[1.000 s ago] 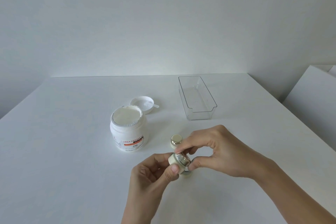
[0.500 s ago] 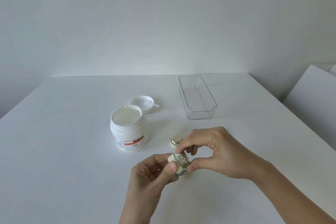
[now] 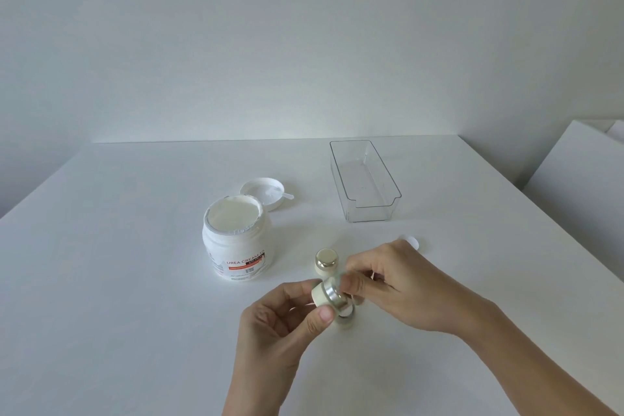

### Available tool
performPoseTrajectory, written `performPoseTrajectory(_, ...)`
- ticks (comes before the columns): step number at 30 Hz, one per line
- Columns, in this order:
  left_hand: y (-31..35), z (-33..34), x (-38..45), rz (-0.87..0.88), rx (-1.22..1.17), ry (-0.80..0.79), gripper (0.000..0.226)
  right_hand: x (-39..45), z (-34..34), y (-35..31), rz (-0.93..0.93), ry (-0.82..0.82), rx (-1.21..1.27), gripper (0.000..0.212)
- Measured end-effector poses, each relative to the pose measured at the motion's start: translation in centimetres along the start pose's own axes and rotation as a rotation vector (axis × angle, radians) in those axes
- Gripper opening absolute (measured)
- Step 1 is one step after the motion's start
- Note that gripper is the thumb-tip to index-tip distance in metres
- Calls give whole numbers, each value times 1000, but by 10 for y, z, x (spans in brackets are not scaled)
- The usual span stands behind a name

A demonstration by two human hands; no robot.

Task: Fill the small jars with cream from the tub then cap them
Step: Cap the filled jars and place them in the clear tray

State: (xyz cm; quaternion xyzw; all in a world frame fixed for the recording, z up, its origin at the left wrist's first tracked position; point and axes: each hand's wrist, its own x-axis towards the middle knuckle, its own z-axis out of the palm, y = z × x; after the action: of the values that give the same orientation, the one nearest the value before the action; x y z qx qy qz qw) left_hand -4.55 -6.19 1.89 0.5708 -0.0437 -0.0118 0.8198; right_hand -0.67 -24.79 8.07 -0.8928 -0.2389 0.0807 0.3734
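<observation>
An open white tub full of cream stands left of centre on the table. In front of me, my left hand holds a small cream-coloured jar with a silver collar, tilted with its mouth toward the right. The fingertips of my right hand pinch at that mouth; what they pinch is hidden. Under the jar, a round jar part lies on the table. A second small jar stands upright with its gold cap on, just behind my hands.
The tub's lid lies upside down behind the tub, with a small white spatula resting on it. A clear plastic tray stands at the back right. Beyond my right hand lies a small white disc.
My right hand has shifted a little toward me and the left, baring the white disc behind it. The held jar has tilted slightly more on its side.
</observation>
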Motion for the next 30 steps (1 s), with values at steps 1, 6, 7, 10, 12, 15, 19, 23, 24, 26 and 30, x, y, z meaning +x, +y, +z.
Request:
performPoseTrajectory(1,0,-1,1,1,0,9,22,-1,-3,-1,-15,-21,27,31)
performPoseTrajectory(6,0,-1,1,5,9,29,25,-3,-10,-1,-47,-92,68,26)
performPoseTrajectory(7,0,0,1,9,9,29,25,-2,-8,-2,-30,-76,60,18)
performPoseTrajectory(10,-1,2,0,7,0,29,29,0,-1,0,9,-26,0,44)
performPoseTrajectory(12,0,2,0,10,1,36,32,0,0,1,10,9,-39,52)
performPoseTrajectory(15,1,0,1,15,3,45,29,-2,-6,-1,-7,-27,45,22)
performPoseTrajectory(19,0,3,1,28,6,33,31,-3,-4,-4,-18,-22,45,16)
performPoseTrajectory(23,0,7,0,37,3,0,33,-2,4,-2,58,36,-79,53)
performPoseTrajectory(24,0,7,0,35,5,-3,33,-2,4,-1,53,50,-95,53)
performPoseTrajectory(26,-1,6,0,32,1,9,32,-4,0,0,31,60,-36,34)
performPoseTrajectory(30,1,6,1,48,8,-4,31,-8,-2,2,-7,-17,-36,20)
